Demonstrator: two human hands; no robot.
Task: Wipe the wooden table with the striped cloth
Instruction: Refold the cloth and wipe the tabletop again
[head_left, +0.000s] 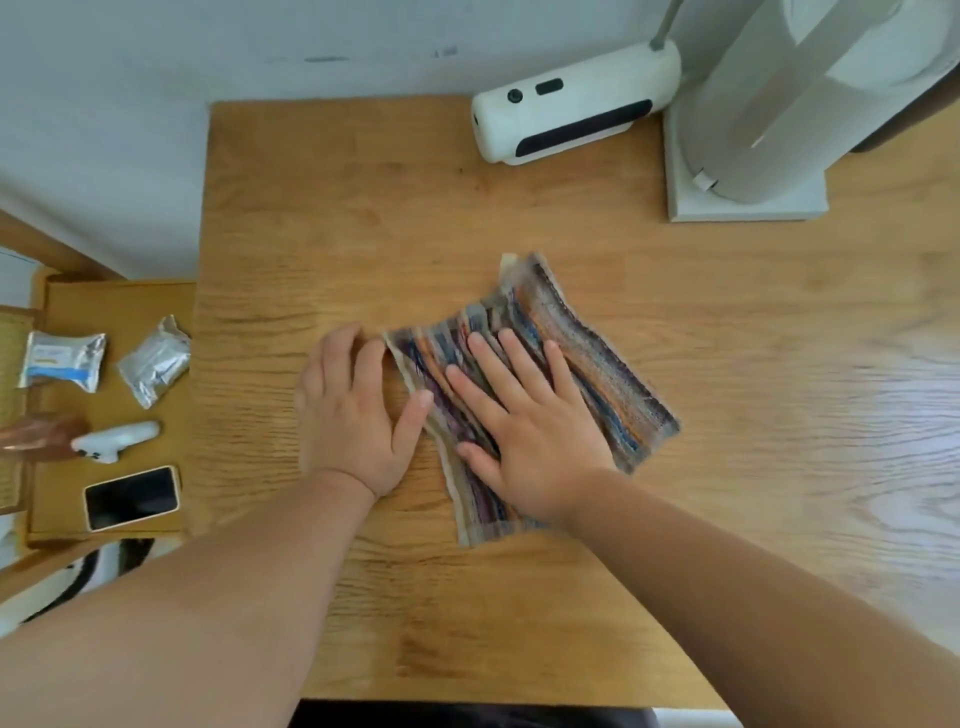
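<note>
The striped cloth (597, 374), folded and multicoloured, lies flat near the middle of the wooden table (322, 218). My right hand (524, 415) presses flat on top of it with fingers spread. My left hand (353, 410) rests palm down on the bare wood just left of the cloth, its thumb touching the cloth's left edge. Neither hand grips anything.
A white device (566, 117) lies at the table's back edge, beside a white stand on a square base (748, 202) at the back right. On a lower shelf to the left lie two foil packets (62, 361), a small white gadget (117, 439) and a phone (132, 498).
</note>
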